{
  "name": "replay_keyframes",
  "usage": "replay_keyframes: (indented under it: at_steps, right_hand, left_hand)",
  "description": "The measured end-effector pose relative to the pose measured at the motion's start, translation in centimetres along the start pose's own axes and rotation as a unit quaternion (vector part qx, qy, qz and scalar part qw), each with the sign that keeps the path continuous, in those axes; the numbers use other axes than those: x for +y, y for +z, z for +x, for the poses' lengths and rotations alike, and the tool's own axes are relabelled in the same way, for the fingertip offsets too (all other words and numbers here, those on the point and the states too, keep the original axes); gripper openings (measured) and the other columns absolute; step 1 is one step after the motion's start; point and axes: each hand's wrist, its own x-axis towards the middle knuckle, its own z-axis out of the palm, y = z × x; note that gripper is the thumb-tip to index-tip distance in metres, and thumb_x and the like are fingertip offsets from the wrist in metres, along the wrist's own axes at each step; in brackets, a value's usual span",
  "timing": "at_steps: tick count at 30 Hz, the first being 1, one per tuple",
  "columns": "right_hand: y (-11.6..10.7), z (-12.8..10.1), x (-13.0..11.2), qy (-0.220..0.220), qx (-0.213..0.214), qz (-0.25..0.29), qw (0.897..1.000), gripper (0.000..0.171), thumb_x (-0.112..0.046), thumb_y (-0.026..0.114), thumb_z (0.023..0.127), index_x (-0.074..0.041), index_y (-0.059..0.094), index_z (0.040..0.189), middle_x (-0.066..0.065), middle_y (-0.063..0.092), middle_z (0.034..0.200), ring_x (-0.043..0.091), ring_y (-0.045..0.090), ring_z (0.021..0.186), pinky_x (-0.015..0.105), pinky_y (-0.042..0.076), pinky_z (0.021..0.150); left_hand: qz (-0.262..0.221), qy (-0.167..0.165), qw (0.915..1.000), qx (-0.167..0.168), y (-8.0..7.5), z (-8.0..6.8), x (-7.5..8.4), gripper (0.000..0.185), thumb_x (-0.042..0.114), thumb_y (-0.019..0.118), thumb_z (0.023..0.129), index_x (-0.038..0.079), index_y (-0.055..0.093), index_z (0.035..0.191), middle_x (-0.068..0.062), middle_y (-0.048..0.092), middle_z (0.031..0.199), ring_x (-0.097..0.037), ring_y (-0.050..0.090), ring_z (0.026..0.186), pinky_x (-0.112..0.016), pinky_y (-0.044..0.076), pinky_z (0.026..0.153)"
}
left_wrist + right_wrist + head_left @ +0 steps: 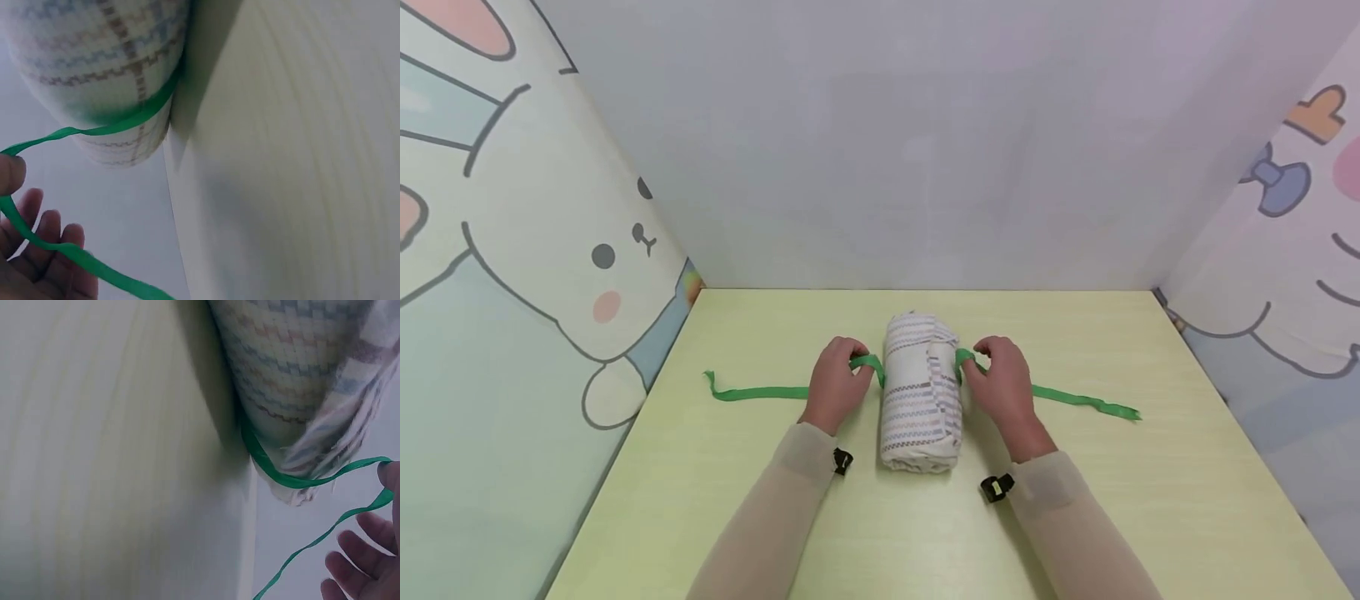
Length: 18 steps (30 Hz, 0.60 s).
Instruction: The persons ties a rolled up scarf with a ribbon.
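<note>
I have a pale yellow-green table (925,533) filling most of my head view, boxed in by a plain back wall (925,125) and cartoon-printed side panels (512,250). At its middle lies a rolled towel (921,392), white with faint coloured stripes, its long axis running away from me, its loose flap on the right. A green ribbon (760,392) passes under the roll near its far half, and both tails trail flat on the table, one out to the left and one out to the right (1082,402).

My left hand (835,385) sits just beside the roll's left flank, fingers curled and pinching the ribbon where it loops up toward the towel; the left wrist view shows the strip (75,131) running over a fingertip (9,175) and hugging the roll (106,69). My right hand (1003,383) mirrors it on the other flank, also pinching its strand (300,481), which comes up from beneath the towel (300,369).

To do this well, I judge both strands should be lifted evenly and kept flat, not twisted, with tension matched so the roll neither skews nor loosens. The flap edge on the right looks likely to catch, so I would keep the ribbon seated clear of it

No container shows in any view; nothing holds anything here but the ribbon around the towel
</note>
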Motion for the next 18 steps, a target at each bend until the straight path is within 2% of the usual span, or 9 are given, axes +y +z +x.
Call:
replay_keyframes:
  at_steps: [4, 7, 9, 13, 16, 18]
  right_hand:
    - [-0.2, -0.3, -0.7, 0.047, 0.023, -0.028, 0.998, 0.038, -0.038, 0.068, 0.094, -0.002, 0.058, 0.1, 0.013, 0.056, 0.094, 0.031, 0.052, 0.083, 0.045, 0.044, 0.07]
    - [-0.4, -0.6, -1.1, 0.087, 0.009, -0.04, 0.995, 0.043, -0.046, 0.065, 0.094, -0.007, 0.053, 0.082, 0.007, 0.05, 0.075, 0.026, 0.049, 0.066, 0.038, 0.037, 0.056]
    - [-0.4, -0.8, -1.2, 0.108, -0.01, -0.037, 0.993, 0.046, -0.049, 0.062, 0.096, -0.011, 0.049, 0.073, 0.004, 0.045, 0.064, 0.024, 0.046, 0.057, 0.035, 0.033, 0.05]
    - [-0.3, -1.1, -1.4, 0.14, -0.063, -0.015, 0.988, 0.052, -0.052, 0.052, 0.1, -0.013, 0.048, 0.065, 0.001, 0.041, 0.057, 0.021, 0.043, 0.052, 0.032, 0.031, 0.046]
    - [-0.1, -1.2, -1.6, 0.158, -0.103, -0.007, 0.982, 0.057, -0.055, 0.043, 0.102, -0.012, 0.056, 0.067, 0.003, 0.049, 0.06, 0.022, 0.046, 0.054, 0.034, 0.035, 0.049]
    - [0.1, -1.3, -1.7, 0.164, -0.124, -0.012, 0.979, 0.061, -0.056, 0.038, 0.103, -0.009, 0.063, 0.074, 0.007, 0.058, 0.068, 0.024, 0.051, 0.06, 0.036, 0.039, 0.052]
  left_hand:
    - [0.092, 0.006, 0.9956, 0.018, -0.1, -0.1, 0.4, 0.027, 0.028, 0.075, 0.092, 0.009, 0.063, 0.108, -0.004, 0.059, 0.102, -0.024, 0.055, 0.095, -0.039, 0.049, 0.085]
    - [0.151, 0.005, 0.9882, 0.025, -0.1, -0.2, 0.7, 0.037, 0.033, 0.079, 0.087, 0.008, 0.061, 0.107, -0.004, 0.056, 0.095, -0.024, 0.054, 0.088, -0.039, 0.048, 0.078]
    - [0.174, -0.002, 0.9846, 0.021, -0.1, -0.3, 1.0, 0.036, 0.036, 0.079, 0.086, 0.009, 0.059, 0.099, -0.003, 0.055, 0.087, -0.022, 0.054, 0.079, -0.037, 0.047, 0.069]
    - [0.189, -0.037, 0.9813, -0.007, 0.0, -0.8, 1.9, 0.037, 0.042, 0.073, 0.091, 0.014, 0.054, 0.077, 0.001, 0.051, 0.065, -0.018, 0.049, 0.058, -0.034, 0.039, 0.053]
    - [0.187, -0.063, 0.9797, -0.033, 0.1, -1.3, 2.8, 0.043, 0.045, 0.064, 0.096, 0.016, 0.052, 0.067, 0.002, 0.048, 0.057, -0.017, 0.047, 0.053, -0.033, 0.036, 0.05]
    - [0.184, -0.082, 0.9784, -0.048, 0.3, -1.6, 3.3, 0.048, 0.046, 0.059, 0.1, 0.016, 0.052, 0.063, 0.001, 0.048, 0.055, -0.017, 0.047, 0.051, -0.033, 0.037, 0.05]
